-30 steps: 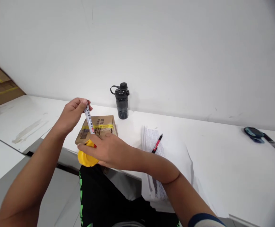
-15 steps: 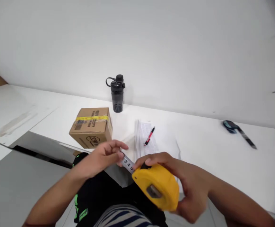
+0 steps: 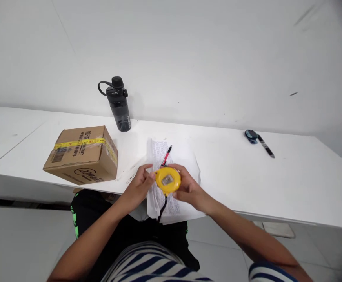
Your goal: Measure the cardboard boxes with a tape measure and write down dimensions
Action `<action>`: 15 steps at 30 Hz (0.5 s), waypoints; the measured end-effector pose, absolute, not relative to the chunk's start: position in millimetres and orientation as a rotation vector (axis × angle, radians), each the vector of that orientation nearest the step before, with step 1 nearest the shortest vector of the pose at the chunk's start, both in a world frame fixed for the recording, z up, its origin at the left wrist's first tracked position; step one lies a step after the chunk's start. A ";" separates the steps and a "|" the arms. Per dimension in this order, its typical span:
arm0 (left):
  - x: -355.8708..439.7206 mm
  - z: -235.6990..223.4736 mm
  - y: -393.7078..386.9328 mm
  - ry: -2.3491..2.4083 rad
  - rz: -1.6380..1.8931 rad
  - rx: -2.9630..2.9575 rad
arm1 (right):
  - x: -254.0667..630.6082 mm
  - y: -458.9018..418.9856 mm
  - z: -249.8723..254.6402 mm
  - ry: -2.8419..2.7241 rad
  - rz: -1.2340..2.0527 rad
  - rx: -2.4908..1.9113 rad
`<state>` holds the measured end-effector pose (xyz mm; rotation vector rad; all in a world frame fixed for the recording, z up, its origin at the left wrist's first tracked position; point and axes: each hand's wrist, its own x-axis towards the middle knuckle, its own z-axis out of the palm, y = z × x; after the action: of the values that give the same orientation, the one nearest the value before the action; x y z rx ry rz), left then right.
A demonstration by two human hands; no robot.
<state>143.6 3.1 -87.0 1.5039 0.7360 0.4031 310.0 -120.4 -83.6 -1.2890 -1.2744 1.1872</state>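
Hands (image 3: 192, 191), fingers partly curled, hold a yellow tape measure (image 3: 168, 180) above papers (image 3: 184, 156).

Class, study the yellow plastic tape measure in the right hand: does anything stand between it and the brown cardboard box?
Yes: the left hand is between the yellow tape measure and the brown cardboard box, its fingertips beside the measure.

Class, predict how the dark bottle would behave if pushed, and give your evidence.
Pushed near its cap, the dark bottle would probably tip, being tall and narrow. Pushed low, it may slide, since the tabletop looks smooth. Its glossy, hard-looking walls suggest it would hardly bend.
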 end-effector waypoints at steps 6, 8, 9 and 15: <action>183.3 -73.4 36.5 0.822 0.610 1.637 | 340.3 -72.5 -57.8 -1.600 0.932 -1.329; 202.2 -78.6 54.6 0.774 0.719 1.510 | 366.6 -55.2 -60.6 -1.834 0.942 -1.460; 211.5 -83.5 63.5 0.743 0.762 1.439 | 379.8 -46.3 -65.1 -1.905 0.828 -1.613; 242.4 -118.0 94.4 0.738 0.802 1.457 | 421.4 -1.7 -105.8 -2.216 -0.035 -2.233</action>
<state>242.4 94.4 -118.0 1.4572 0.7376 0.8017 421.4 -1.7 -105.8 -2.2330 -2.2156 -0.0354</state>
